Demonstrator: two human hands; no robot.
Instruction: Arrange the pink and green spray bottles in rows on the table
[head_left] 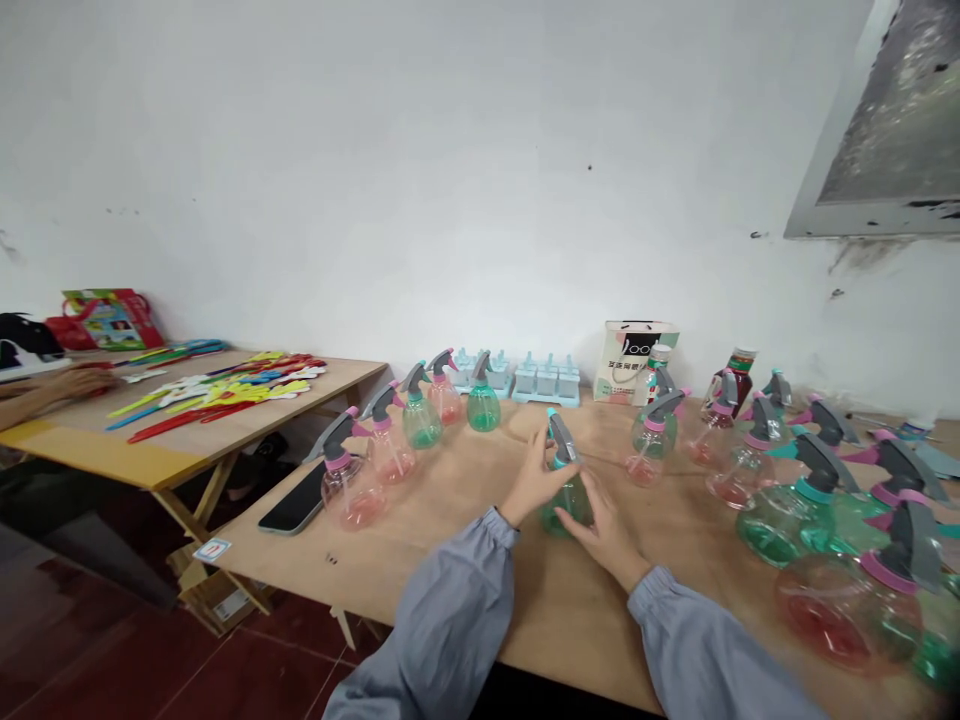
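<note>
A green spray bottle [556,522] with a grey trigger head stands upright on the table in front of me. My left hand [534,478] is closed round its neck and trigger head, the fingers partly hidden behind it. My right hand [606,528] holds the clear round body from the right side, thumb in front. To the left, pink spray bottles [358,500] and green spray bottles [484,405] stand in a slanting row. Several more, among them a large pink one [844,615] and a green one [784,525], crowd the right side.
A phone [294,500] lies near the table's left edge. Pale blue popsicle moulds [546,385], a paper bag [619,365] and dark red bottles [739,385] stand by the wall. Another person's hand [71,385] rests at a second table holding colourful flat strips [225,395].
</note>
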